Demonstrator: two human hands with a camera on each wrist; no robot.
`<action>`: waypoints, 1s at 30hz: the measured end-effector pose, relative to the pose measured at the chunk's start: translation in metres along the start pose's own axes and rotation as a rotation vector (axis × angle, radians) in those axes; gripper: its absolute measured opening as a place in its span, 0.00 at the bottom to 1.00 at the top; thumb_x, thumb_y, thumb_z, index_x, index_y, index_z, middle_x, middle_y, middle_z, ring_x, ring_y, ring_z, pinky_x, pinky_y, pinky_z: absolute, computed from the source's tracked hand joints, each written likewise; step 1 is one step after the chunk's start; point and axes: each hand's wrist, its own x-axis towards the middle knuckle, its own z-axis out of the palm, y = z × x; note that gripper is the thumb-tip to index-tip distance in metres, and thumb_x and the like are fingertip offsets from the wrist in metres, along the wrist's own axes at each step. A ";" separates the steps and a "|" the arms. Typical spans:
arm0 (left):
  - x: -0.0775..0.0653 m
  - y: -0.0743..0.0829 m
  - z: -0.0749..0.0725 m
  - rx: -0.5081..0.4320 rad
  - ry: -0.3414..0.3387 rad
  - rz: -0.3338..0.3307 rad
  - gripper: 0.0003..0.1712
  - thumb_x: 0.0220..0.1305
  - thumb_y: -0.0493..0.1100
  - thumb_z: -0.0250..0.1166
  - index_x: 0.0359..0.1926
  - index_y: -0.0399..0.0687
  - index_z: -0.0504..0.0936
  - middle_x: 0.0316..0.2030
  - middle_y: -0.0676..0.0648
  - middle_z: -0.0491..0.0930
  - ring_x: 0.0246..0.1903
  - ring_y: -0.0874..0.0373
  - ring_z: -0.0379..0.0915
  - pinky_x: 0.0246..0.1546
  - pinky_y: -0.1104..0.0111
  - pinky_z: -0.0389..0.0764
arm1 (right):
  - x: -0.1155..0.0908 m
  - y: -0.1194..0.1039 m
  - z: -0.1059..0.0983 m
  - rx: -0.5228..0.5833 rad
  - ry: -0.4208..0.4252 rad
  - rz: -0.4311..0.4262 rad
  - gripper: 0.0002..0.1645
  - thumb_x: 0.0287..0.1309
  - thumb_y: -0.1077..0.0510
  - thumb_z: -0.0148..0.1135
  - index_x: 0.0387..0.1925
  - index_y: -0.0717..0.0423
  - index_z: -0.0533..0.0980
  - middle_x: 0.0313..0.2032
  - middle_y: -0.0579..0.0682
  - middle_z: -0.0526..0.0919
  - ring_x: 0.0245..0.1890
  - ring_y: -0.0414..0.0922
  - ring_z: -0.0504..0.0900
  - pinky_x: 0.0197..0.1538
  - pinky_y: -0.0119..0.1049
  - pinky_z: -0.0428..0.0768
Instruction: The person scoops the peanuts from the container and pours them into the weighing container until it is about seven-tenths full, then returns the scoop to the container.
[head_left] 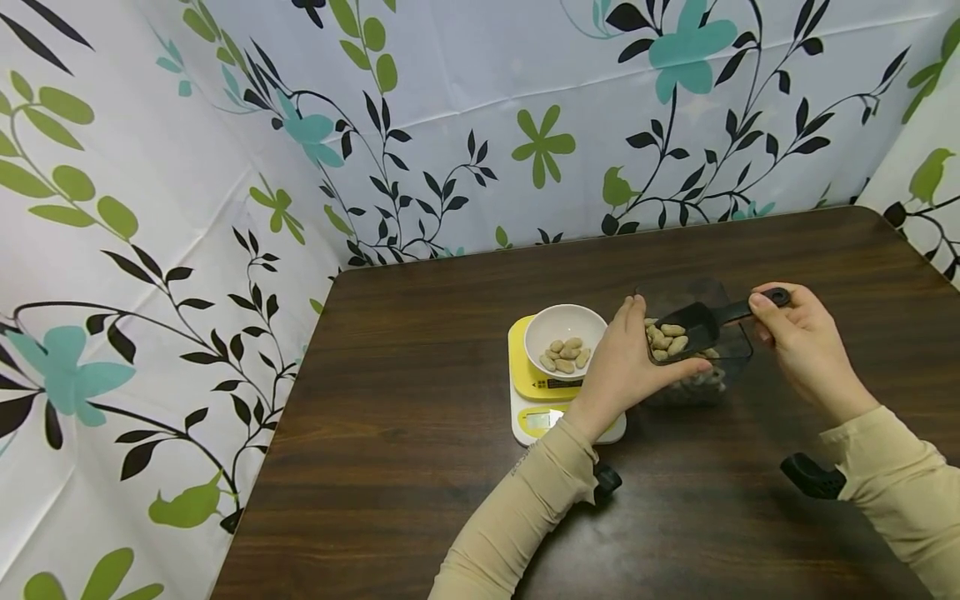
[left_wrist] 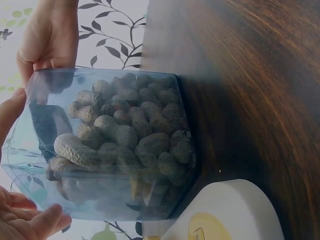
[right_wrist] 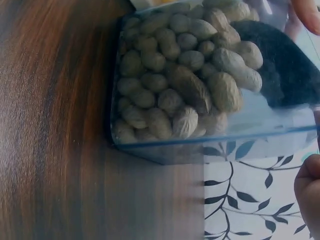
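Note:
A clear plastic container of unshelled peanuts stands on the table, right of a kitchen scale. My left hand holds its upper part, thumb along the front and fingers at the left side. My right hand pinches the handle of a black scoop between thumb and fingers. The scoop's bowl dips inside the container, beside peanuts near the rim. In the right wrist view its dark bowl shows through the clear wall. A white bowl with several peanuts sits on the yellow-topped scale.
The dark wooden table ends at the back against a hanging leaf-patterned cloth. Black wrist straps or mounts protrude below both sleeves. My left forearm passes close in front of the scale.

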 end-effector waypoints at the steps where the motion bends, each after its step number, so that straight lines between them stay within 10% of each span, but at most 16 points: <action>1: 0.000 0.000 0.000 0.003 0.003 0.002 0.61 0.47 0.75 0.60 0.72 0.44 0.50 0.70 0.43 0.55 0.70 0.56 0.54 0.65 0.67 0.65 | 0.000 -0.001 0.001 -0.070 -0.004 -0.007 0.06 0.65 0.61 0.50 0.43 0.54 0.67 0.22 0.40 0.72 0.21 0.38 0.63 0.24 0.32 0.58; 5: -0.001 -0.001 0.000 0.010 0.016 0.007 0.61 0.47 0.75 0.60 0.72 0.43 0.51 0.70 0.42 0.56 0.69 0.55 0.54 0.64 0.66 0.66 | 0.002 -0.002 0.004 -0.161 -0.031 -0.030 0.07 0.66 0.60 0.50 0.44 0.53 0.67 0.22 0.37 0.81 0.20 0.38 0.63 0.24 0.33 0.57; 19: -0.001 -0.001 0.000 -0.061 0.013 0.000 0.61 0.46 0.74 0.62 0.72 0.45 0.51 0.70 0.45 0.56 0.69 0.57 0.55 0.64 0.67 0.66 | -0.003 -0.001 0.000 0.346 0.014 0.013 0.05 0.64 0.63 0.51 0.38 0.62 0.66 0.23 0.50 0.77 0.20 0.41 0.61 0.30 0.36 0.54; 30: -0.001 0.000 0.000 -0.075 0.017 0.001 0.61 0.46 0.73 0.63 0.72 0.46 0.51 0.70 0.45 0.56 0.69 0.57 0.56 0.64 0.67 0.67 | -0.010 0.003 -0.007 0.517 0.084 0.095 0.06 0.61 0.63 0.54 0.38 0.63 0.69 0.25 0.52 0.77 0.21 0.42 0.62 0.29 0.35 0.59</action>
